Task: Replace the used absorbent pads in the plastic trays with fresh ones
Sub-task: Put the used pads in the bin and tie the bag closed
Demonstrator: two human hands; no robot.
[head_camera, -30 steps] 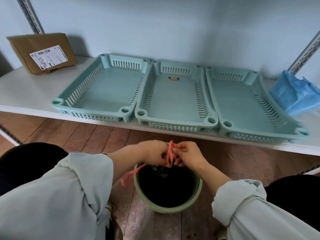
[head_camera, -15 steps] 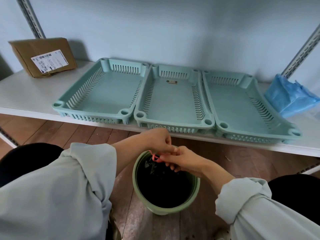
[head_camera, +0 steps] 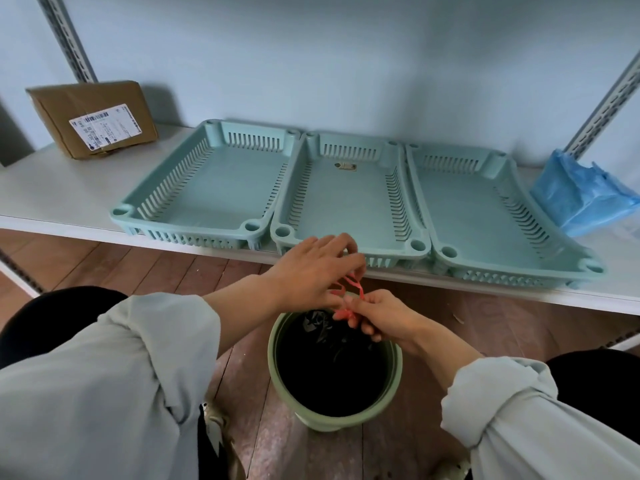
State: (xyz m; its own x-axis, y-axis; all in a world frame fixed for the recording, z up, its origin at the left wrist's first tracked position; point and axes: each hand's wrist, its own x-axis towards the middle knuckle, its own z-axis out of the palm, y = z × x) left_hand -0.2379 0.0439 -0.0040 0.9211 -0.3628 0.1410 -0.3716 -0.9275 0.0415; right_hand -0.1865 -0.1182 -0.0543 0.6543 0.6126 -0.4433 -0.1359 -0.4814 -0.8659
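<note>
Head view: both hands, left point(head_camera: 311, 271) and right point(head_camera: 381, 317), grip pink tie point(head_camera: 349, 289) above bin point(head_camera: 277, 355).

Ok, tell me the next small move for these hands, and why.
Probably pull the pink drawstring tight to close the black bag in the green bin: the left hand and right hand both pinch it over the bin, and all three trays lie bare.

Soft, even, cool daylight; no glare. The cardboard box point(head_camera: 93, 117) throws a faint shadow on the wall to its right. Wide-angle bending curves the shelf point(head_camera: 52, 192) edge and uprights. The green bin's point(head_camera: 334, 372) inside is black; sleeves nearest the lens look soft.
</note>
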